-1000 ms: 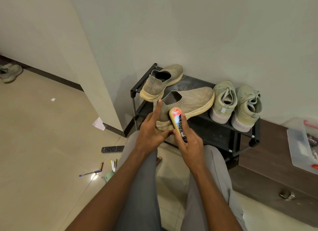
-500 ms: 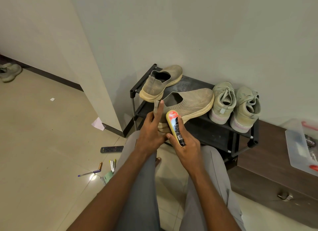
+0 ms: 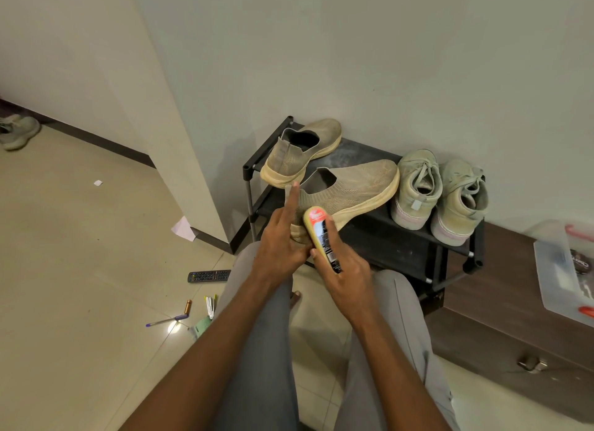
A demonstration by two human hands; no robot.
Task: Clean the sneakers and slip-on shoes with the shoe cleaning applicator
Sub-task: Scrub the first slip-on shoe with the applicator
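now left hand (image 3: 279,241) steadies the slip-on shoe (image 3: 347,193), seemingly gripping its heel; right hand (image 3: 345,270) grips the applicator (image 3: 321,236).

I am reaching both bare forearms forward, from six toward twelve o'clock. My left hand (image 3: 279,247) is gripping something at the heel, its forefinger pointing straight to twelve. My right hand (image 3: 345,270) is curling round a bottle, knuckles up, its wrist angling back toward five o'clock.
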